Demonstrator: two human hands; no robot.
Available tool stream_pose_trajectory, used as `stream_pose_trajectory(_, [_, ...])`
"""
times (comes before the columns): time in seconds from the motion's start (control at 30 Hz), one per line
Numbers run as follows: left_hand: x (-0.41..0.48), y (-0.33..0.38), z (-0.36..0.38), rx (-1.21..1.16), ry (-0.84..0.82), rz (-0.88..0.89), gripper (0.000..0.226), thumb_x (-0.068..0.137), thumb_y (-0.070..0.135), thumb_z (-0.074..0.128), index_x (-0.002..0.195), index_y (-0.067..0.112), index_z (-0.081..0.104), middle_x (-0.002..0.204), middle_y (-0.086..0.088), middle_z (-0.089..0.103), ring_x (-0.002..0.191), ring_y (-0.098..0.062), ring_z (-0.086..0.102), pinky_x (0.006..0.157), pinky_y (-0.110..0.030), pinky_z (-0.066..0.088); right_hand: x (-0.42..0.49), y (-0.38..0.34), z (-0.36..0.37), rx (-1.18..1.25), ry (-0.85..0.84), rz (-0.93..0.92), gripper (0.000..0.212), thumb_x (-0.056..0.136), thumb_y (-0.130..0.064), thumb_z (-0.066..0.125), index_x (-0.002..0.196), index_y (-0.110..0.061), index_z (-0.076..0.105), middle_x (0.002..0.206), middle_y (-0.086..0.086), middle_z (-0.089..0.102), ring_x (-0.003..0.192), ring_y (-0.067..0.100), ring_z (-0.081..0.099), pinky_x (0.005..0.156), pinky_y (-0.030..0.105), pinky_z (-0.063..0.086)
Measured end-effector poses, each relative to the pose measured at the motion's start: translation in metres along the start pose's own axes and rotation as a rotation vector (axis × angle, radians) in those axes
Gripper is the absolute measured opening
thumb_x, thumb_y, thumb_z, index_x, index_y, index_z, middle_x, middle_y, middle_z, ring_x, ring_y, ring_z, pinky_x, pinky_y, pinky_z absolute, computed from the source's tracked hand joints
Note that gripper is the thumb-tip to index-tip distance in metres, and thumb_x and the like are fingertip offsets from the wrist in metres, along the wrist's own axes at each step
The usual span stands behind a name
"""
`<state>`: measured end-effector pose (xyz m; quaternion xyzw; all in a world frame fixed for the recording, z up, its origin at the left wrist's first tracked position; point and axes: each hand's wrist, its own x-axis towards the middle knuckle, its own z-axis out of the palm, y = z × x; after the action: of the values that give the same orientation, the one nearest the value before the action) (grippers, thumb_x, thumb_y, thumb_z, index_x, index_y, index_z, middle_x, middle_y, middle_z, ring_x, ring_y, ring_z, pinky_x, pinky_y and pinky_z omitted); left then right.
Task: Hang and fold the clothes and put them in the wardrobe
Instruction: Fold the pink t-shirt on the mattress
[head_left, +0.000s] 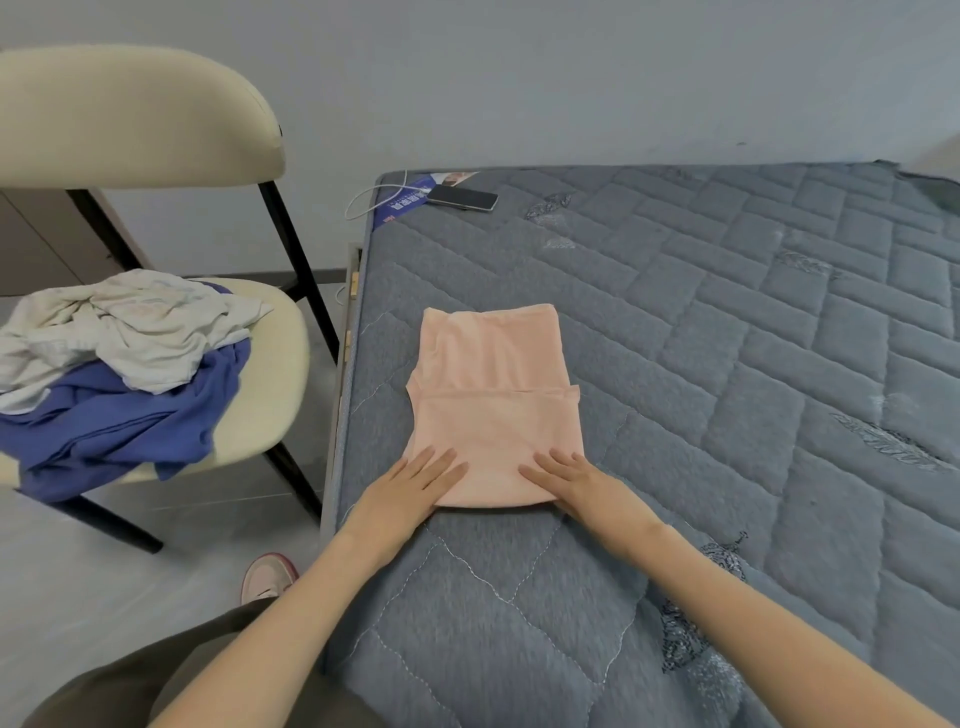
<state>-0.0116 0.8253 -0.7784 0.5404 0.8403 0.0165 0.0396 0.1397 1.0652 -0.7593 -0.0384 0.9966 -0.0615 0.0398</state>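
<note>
While flat, straight-fingered, on the folded pink garment (493, 395), left hand (410, 488), right hand (571, 480); beside the mattress (727, 364), a clothes-heaped chair (275, 364).

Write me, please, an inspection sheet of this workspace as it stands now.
Surface: grey quilted mattress.
Job's things: folded pink garment lies on the mattress near its left edge; crumpled white garment lies on a blue garment, heaped on the chair seat.
Clutter: phone and blue printed card at the mattress's far corner.
Hands: left hand and right hand lie flat, fingers straight, on the pink garment's near corners.
Cables: white cable loops off the far corner by the phone.
Surroundings: grey wall, pale floor, one shoe.
</note>
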Motion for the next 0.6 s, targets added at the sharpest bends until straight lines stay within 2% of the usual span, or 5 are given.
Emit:
stream_pose_trajectory(0.13, [-0.005, 0.012, -0.018, -0.163, -0.011, -0.058, 0.05, 0.102, 0.013, 0.022, 0.148, 0.029, 0.021, 0.156, 0.007, 0.019, 0.143, -0.017, 0.022, 0.113, -0.027, 0.024, -0.005, -0.002, -0.02, 0.228, -0.099, 0.18, 0.039, 0.102, -0.017, 0.039, 0.139, -0.031, 0.045, 0.126, 0.003, 0.056, 0.113, 0.025, 0.055, 0.09, 0.035, 0.045])
stream_pose_trajectory(0.23, [-0.014, 0.015, -0.032, -0.33, -0.103, -0.151, 0.038, 0.103, 0.029, 0.031, 0.14, 0.03, 0.04, 0.144, 0.003, 0.044, 0.13, -0.021, 0.043, 0.103, -0.033, 0.037, -0.012, -0.005, -0.039, 0.358, -0.077, 0.185, 0.022, 0.101, -0.028, 0.041, 0.099, -0.027, 0.063, 0.093, 0.003, 0.067, 0.082, 0.022, 0.057, 0.071, 0.034, 0.04])
stream_pose_trajectory(0.3, [-0.024, 0.019, -0.044, -0.474, -0.08, -0.161, 0.021, 0.101, 0.03, 0.036, 0.11, 0.031, 0.055, 0.108, 0.003, 0.064, 0.1, -0.022, 0.057, 0.085, -0.036, 0.045, -0.016, -0.009, -0.05, 0.411, -0.103, 0.176, 0.024, 0.099, -0.032, 0.046, 0.085, -0.021, 0.062, 0.078, -0.001, 0.061, 0.072, 0.019, 0.051, 0.068, 0.034, 0.04])
stream_pose_trajectory(0.47, [-0.035, 0.02, -0.078, -0.628, -0.287, -0.275, 0.035, 0.077, 0.054, 0.045, 0.063, 0.021, 0.041, 0.065, 0.005, 0.046, 0.065, -0.014, 0.042, 0.061, -0.029, 0.032, -0.018, -0.021, -0.075, 0.617, -0.338, 0.182, 0.031, 0.091, -0.028, 0.059, 0.068, -0.012, 0.046, 0.066, -0.002, 0.033, 0.061, 0.011, 0.029, 0.058, 0.028, 0.023])
stream_pose_trajectory(0.6, [-0.044, 0.025, -0.096, -0.837, -0.689, -0.338, 0.029, 0.084, 0.042, 0.058, 0.065, 0.021, 0.051, 0.069, 0.012, 0.05, 0.068, -0.007, 0.047, 0.063, -0.02, 0.035, -0.024, -0.031, -0.089, 0.82, -0.689, 0.234, 0.021, 0.089, -0.029, 0.065, 0.072, -0.017, 0.064, 0.077, -0.008, 0.058, 0.076, 0.006, 0.054, 0.074, 0.022, 0.043])
